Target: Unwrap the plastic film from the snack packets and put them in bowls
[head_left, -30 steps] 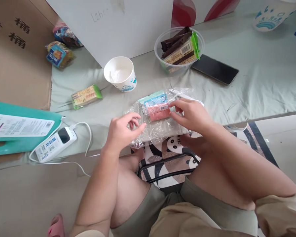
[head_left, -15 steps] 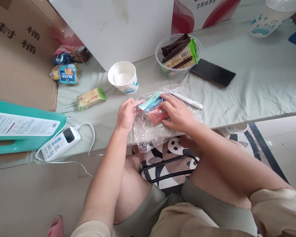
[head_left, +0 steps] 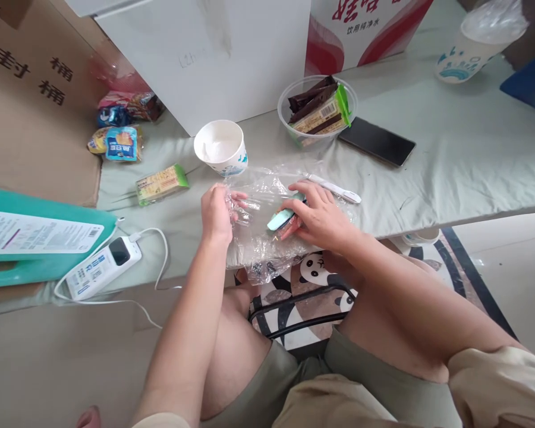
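My left hand (head_left: 216, 215) is closed on the edge of a crinkled clear plastic bag (head_left: 254, 238), its fingertips showing through the film. The bag spreads over the cloth and hangs past the front edge. My right hand (head_left: 323, 215) grips a small snack packet (head_left: 280, 220), mint green on top with blue and red below, tilted above the plastic. My palm and fingers cover much of the packet. Just beyond my right fingers lies a slim white tool (head_left: 339, 190), partly by the film. A white paper cup (head_left: 220, 145) stands behind the bag.
A clear round bowl (head_left: 285, 122) holds several wrapped bars, beside a black phone (head_left: 378, 141). At left are a wrapped bar (head_left: 161, 184), small snack packs (head_left: 122, 144), a white power bank (head_left: 104, 267) with cable and a green jug (head_left: 49, 199). Large boxes (head_left: 258, 65) stand behind.
My left hand has shifted a little left, stretching the plastic. The packet has tilted in my right hand and now sits apart from my left hand. The view has shifted slightly.
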Demonstrator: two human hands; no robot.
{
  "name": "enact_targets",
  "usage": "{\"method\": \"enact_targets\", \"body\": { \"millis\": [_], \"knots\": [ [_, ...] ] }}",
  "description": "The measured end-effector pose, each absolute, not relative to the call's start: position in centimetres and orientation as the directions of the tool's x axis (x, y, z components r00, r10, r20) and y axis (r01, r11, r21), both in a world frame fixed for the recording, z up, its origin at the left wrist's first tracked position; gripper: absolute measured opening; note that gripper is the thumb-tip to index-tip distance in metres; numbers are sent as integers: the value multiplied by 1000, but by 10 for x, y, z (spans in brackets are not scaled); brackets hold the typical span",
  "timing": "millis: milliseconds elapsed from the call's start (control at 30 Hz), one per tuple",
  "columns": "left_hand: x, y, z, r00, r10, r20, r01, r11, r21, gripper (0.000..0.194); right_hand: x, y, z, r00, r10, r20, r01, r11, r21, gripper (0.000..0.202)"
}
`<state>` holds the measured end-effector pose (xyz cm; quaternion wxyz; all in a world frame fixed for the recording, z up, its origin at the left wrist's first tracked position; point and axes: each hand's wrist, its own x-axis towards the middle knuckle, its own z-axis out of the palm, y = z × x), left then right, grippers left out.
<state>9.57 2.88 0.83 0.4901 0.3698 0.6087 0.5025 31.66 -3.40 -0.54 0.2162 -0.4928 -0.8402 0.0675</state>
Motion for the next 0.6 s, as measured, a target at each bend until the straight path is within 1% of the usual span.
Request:
{"method": "enact_targets", "body": {
  "millis": [67,133,233,333,433,500,600],
  "knots": [
    [93,30,6,-283,929,-239,-1,249,969,9,323,-34,-2,-479,840,256,766,542,-346,27],
    [91,31,5,-293,922,-254,27,273,962,8,329,-34,2,-503,831,237,743,556,-372,29],
    [90,31,7,-295,918,-266,44,291,956,11,334,-36,8,-471,835,285,705,550,-447,33],
    [91,31,11,-296,916,-270,42,295,955,14,336,-40,18,-356,853,382,634,521,-572,29],
    [91,29,15,-267,924,-274,58,299,952,18,340,-41,35,-202,879,432,579,463,-671,33],
    [91,27,17,-224,935,-275,74,298,952,19,345,-34,52,-111,907,407,560,395,-728,38],
    [91,24,16,-176,946,-271,65,286,956,18,359,-5,82,90,944,318,582,210,-786,44]
  ]
}}
